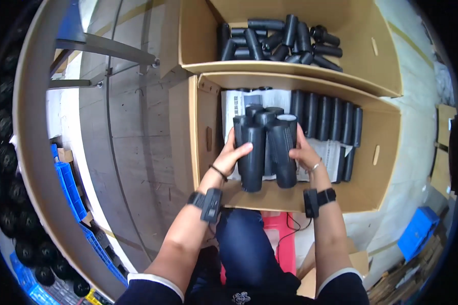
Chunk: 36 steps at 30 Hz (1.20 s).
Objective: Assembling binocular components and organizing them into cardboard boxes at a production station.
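Note:
Between my two hands is a bundle of several black cylinders, held upright with a slight tilt over the near cardboard box. My left hand is wrapped round the bundle's left side, its thumb across the front. On the other side my right hand presses with its thumb on a front cylinder. The fingers behind the bundle are mostly hidden. Inside the box, printed paper sheets lie under the bundle. A row of matching black cylinders lies side by side at the box's right.
Beyond it, a second cardboard box holds a loose heap of black cylinders. A rack on the far left carries stacked round black pieces. Blue crates stand at both sides. A red stool is below me.

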Each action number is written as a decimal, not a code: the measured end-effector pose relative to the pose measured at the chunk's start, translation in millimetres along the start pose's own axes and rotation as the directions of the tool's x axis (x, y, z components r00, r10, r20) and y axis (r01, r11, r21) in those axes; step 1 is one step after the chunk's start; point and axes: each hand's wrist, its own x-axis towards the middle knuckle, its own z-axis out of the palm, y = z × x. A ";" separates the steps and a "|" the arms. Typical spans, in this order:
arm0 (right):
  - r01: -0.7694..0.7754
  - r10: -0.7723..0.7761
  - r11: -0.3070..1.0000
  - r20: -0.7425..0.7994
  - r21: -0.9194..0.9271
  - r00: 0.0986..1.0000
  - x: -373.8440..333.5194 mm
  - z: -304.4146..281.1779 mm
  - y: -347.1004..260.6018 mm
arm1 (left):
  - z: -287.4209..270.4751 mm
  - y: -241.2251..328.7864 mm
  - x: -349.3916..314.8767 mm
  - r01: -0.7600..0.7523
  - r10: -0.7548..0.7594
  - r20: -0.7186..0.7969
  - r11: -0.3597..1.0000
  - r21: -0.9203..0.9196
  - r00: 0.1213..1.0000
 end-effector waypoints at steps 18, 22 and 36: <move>0.173 -0.147 0.981 0.232 -0.093 0.961 -265.2 216.3 -231.0 | 163.2 146.6 -325.3 -0.450 0.449 -0.025 0.892 -0.051 0.893; 0.212 -0.125 0.964 0.433 -0.160 0.893 -313.0 298.5 -249.5 | 165.0 164.0 -426.2 -0.594 0.582 -0.131 0.801 -0.080 0.802; 0.163 0.558 0.783 0.793 -0.600 0.244 -390.9 669.2 -50.1 | 39.9 56.5 -813.0 -0.874 0.366 -0.864 0.462 -0.152 0.344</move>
